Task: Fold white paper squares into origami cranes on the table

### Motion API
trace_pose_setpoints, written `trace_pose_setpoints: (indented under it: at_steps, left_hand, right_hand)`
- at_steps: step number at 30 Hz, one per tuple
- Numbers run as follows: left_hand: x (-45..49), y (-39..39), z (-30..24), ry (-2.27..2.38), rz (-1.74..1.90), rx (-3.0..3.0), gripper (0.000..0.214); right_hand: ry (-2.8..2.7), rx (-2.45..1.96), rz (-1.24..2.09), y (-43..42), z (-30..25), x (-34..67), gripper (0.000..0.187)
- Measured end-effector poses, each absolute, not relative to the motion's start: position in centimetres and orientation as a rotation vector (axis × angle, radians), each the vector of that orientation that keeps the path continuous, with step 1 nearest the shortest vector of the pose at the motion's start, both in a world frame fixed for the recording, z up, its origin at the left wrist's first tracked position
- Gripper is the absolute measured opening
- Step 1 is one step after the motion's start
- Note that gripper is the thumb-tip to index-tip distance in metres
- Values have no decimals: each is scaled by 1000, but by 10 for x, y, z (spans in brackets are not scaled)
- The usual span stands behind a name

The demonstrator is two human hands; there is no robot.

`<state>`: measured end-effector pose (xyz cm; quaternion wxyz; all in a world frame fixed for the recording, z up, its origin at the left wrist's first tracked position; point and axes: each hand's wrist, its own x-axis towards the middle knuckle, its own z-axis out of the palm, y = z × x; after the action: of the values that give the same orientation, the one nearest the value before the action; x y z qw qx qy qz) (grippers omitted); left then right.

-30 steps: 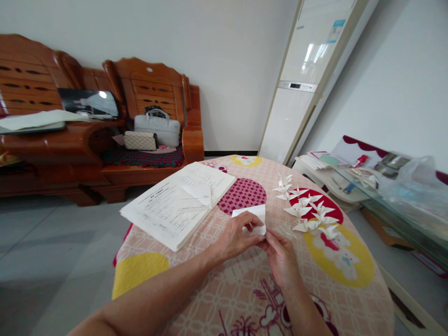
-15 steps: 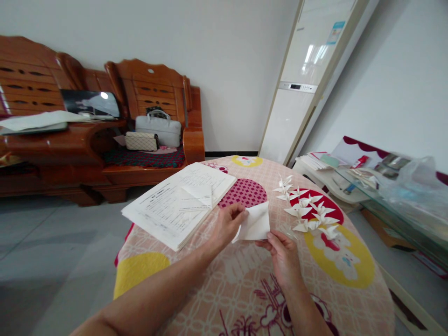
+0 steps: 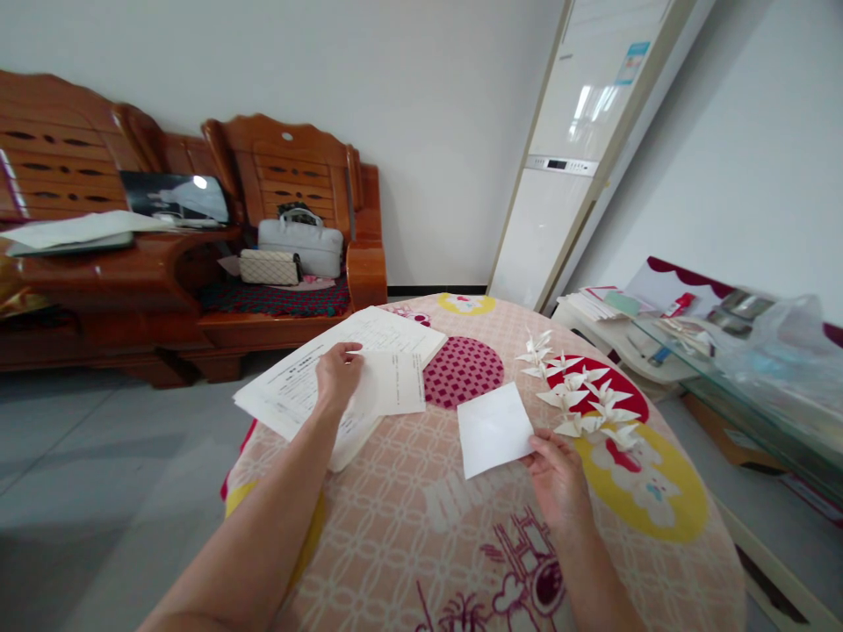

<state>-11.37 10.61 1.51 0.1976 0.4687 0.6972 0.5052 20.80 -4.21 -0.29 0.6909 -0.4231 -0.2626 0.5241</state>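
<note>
My right hand (image 3: 557, 474) pinches the lower right corner of a square of white paper (image 3: 495, 430), held flat and blank side up above the table. Over the paper stack, my left hand (image 3: 339, 373) has its fingers closed at the upper left edge of a smaller printed sheet (image 3: 399, 386). That sheet reaches past the right side of the stack of printed paper (image 3: 283, 404). To the right of the square, several folded white paper cranes (image 3: 576, 395) stand in a group.
A patterned cloth covers the round table (image 3: 388, 527). Beyond it are a wooden armchair (image 3: 290, 167) with a grey bag (image 3: 303, 246) on the seat and a tall white air conditioner (image 3: 546, 211). On the right, a glass-topped stand (image 3: 738, 412) holds a clear plastic bag (image 3: 777, 342).
My left hand has let go of the white square and moved left to the smaller printed sheet on the stack. The square, now opened out flat, stays in my right hand.
</note>
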Motion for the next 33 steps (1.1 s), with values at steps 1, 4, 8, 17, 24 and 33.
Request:
trace_pose_setpoints:
  at_steps: [1,4,8,17,24,33]
  left_hand:
    - [-117,106,16,2002,1400,1396,29]
    - [-108,99,23,2001,1594,1763,38]
    - [-64,78,26,1343,1508,1896,37]
    - [-14,37,35,601,818,1917,73]
    - [-20,10,58,496,769,2335,22]
    - [-2,-1,10,303,396,2751,21]
  right_hand:
    - [-589,-949,1169,-42,-3,209,9]
    - [-603,-945,1165,-41,-2,213,11]
    - [-714,-913,1150,-43,3,217,10]
    - [-1083,-835,1089,-61,35,225,6]
    - [-1425,-1062,840,-72,33,253,9]
    - [-2042,-1479,190,-83,-19,261,42]
